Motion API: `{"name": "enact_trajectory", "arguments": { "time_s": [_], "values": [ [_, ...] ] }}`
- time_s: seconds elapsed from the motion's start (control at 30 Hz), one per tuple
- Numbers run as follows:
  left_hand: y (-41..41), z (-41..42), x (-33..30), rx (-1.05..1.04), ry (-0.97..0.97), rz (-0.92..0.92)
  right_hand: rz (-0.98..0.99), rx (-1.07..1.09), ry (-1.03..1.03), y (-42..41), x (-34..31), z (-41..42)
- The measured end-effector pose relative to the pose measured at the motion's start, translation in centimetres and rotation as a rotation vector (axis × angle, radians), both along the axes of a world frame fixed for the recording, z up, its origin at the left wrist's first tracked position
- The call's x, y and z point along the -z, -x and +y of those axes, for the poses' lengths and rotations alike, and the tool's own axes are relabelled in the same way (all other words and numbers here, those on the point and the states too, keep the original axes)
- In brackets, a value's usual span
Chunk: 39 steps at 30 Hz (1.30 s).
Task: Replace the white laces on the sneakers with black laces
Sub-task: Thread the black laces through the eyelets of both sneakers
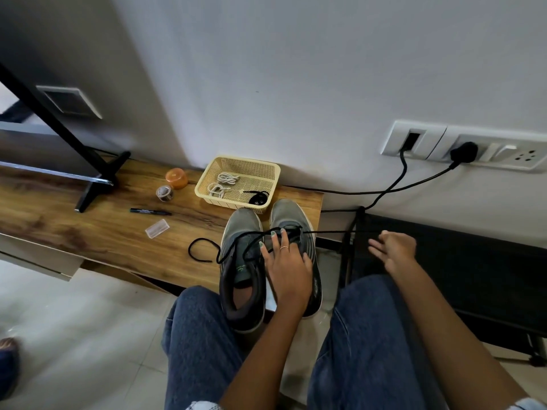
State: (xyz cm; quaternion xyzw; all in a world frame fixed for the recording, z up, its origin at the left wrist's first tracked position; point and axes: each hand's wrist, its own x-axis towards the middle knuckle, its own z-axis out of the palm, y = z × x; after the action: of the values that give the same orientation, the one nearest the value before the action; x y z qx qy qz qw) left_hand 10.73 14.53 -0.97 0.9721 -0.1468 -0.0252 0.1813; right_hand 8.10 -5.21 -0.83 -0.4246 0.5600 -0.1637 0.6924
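Pressing down with spread, straight fingers, left hand [288, 267] flat on the right-hand sneaker [296, 232] at lower centre of the frame, beside its pair [241, 250], both on the wooden shelf [88, 232]. Pulling a black lace [328, 231] taut rightward from the eyelets, right hand [393, 250] at centre right with fingers loosely curled, grip on the lace unclear from this angle; loose end [201, 250] looping left of the shoes. Lying in the yellow basket [204, 187] just above: white laces [220, 184] and a coiled black lace [257, 198].
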Motion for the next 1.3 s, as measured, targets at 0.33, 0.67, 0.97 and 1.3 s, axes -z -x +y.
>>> {"name": "enact_trajectory", "arguments": {
  "time_s": [0.33,0.67,0.97,1.3],
  "values": [
    [-0.1,0.2,-0.1,0.002,0.072,0.020,0.372,-0.710,0.937,-0.6,0.0,3.0],
    [-0.4,0.2,0.3,0.032,0.082,0.010,0.271,-1.012,0.980,-5.0,1.1,9.4],
    [-0.4,0.0,0.5,-0.040,0.125,0.046,0.270,-0.894,0.692,-4.0,0.1,7.0],
    [-0.4,0.2,0.2,-0.023,0.112,0.056,0.586,-0.699,0.628,0.6,1.8,0.2]
  ]
}}
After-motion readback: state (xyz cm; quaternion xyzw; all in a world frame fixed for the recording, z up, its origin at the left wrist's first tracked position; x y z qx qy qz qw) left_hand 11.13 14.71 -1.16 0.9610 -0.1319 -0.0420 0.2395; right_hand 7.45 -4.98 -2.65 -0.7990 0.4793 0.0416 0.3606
